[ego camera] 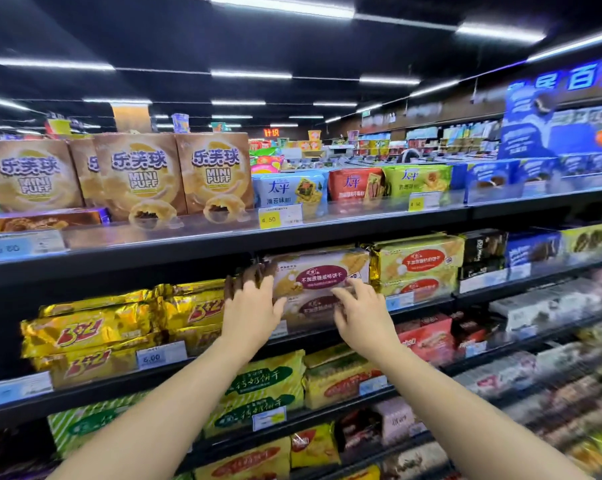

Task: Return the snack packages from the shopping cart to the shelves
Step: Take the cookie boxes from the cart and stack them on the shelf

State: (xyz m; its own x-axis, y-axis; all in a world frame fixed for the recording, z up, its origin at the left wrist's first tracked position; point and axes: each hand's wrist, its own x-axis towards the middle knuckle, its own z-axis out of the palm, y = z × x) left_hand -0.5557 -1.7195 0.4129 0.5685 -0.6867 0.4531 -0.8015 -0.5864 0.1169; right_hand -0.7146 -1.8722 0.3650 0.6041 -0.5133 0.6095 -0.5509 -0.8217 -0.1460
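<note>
Snack package: beige cracker pack with a maroon oval label [322, 275], lying lengthwise on the second shelf [102, 382], on top of a matching pack [310, 308].
Place: in its own column, between the gold foil packs [195, 306] on the left and the yellow-green packs [417, 265] touching its right end.
Left hand [254, 306]: fingers straight and flat against the pack's left end, pressing rather than clasping.
Right hand [361, 310]: fingers spread and only lightly bent, laid on the front near the right end, not wrapped round it.
Step in hand: by the look of it, seating and squaring the pack on the stack; the release is not yet done.
How to do it well: push it level and straight back until its front lines up with the pack beneath, label facing out, ends clear of both neighbours. Foil wrap probably slides easily, so light, even pressure from both hands should stop it skewing or tipping off.
Shopping cart: not in view, so what is left to return cannot be judged.
</note>
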